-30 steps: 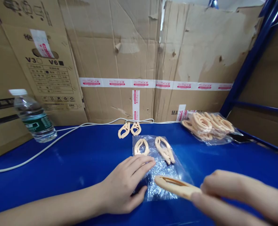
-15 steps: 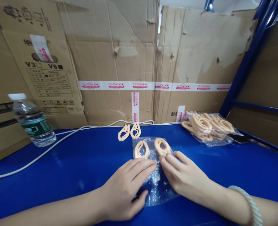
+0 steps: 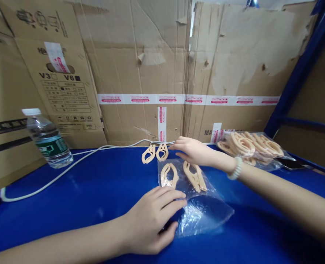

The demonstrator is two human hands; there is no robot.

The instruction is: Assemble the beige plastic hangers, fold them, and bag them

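My left hand lies flat, fingers spread, on the near end of a clear plastic bag on the blue table. Inside the bag's far end lie beige plastic clips. My right hand, with a bead bracelet at the wrist, is stretched out to the back of the table. Its fingers are apart and reach toward two loose beige clips lying side by side; the fingertips are right beside the nearer one and hold nothing.
A bag full of beige clips rests at the back right beside a blue rack post. A water bottle stands at the left. A white cable runs along the back. Cardboard sheets wall the table.
My right hand put a beige clip into the bag, then left the bag and stretched back toward the two loose clips. My left hand stayed on the bag.
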